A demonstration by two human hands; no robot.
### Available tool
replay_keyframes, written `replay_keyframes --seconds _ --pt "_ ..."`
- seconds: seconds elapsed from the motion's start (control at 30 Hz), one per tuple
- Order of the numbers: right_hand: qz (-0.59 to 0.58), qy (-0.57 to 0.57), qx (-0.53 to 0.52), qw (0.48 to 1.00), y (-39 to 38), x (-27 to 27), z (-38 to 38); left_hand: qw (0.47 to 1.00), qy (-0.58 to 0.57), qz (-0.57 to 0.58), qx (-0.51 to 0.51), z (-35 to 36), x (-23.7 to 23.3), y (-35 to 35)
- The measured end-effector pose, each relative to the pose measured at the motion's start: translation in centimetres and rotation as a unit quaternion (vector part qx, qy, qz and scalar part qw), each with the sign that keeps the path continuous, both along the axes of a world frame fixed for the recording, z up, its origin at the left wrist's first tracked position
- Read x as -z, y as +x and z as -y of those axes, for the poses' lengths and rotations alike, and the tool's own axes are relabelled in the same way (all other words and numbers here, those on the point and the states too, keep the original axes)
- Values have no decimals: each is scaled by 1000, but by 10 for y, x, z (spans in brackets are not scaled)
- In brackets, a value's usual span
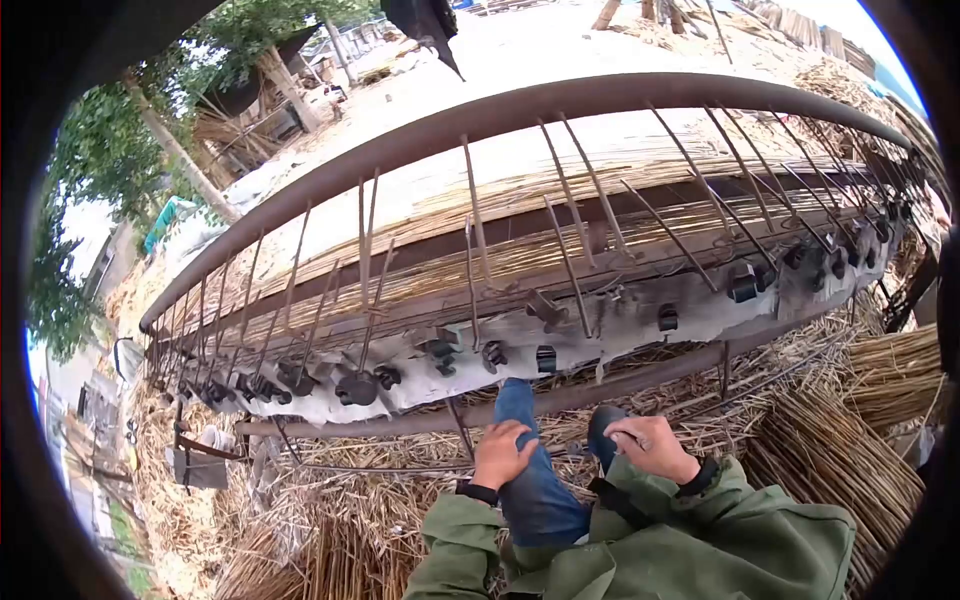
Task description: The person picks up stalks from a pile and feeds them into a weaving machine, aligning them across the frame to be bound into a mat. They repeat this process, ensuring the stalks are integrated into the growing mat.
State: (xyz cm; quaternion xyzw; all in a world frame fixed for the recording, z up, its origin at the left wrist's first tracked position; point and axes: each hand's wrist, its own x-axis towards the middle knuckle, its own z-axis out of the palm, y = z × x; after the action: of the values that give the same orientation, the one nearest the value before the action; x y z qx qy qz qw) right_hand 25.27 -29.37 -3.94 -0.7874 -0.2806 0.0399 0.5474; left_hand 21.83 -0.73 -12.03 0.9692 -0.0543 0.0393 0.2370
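Presently both hands low, at lap. Left hand loosely curled over knee, gripping nothing. Right hand half closed; contents cannot be determined. Lower bar just ahead, long axis left-to-right; left hand nearer. Reed bundles at right.
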Motion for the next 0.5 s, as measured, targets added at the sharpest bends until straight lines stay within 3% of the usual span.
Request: replay_keyframes --seconds 0.03,0.27,0.5 --pt "58 -15 7 998 -1 0 2 999 -15 -20 -24 2 -7 -3" --pt "58 -3 1 998 -17 8 12 997 12 61 -35 20 -38 -25" --pt "85 7 54 995 -20 9 48 998 26 41 -46 35 -52 -23"
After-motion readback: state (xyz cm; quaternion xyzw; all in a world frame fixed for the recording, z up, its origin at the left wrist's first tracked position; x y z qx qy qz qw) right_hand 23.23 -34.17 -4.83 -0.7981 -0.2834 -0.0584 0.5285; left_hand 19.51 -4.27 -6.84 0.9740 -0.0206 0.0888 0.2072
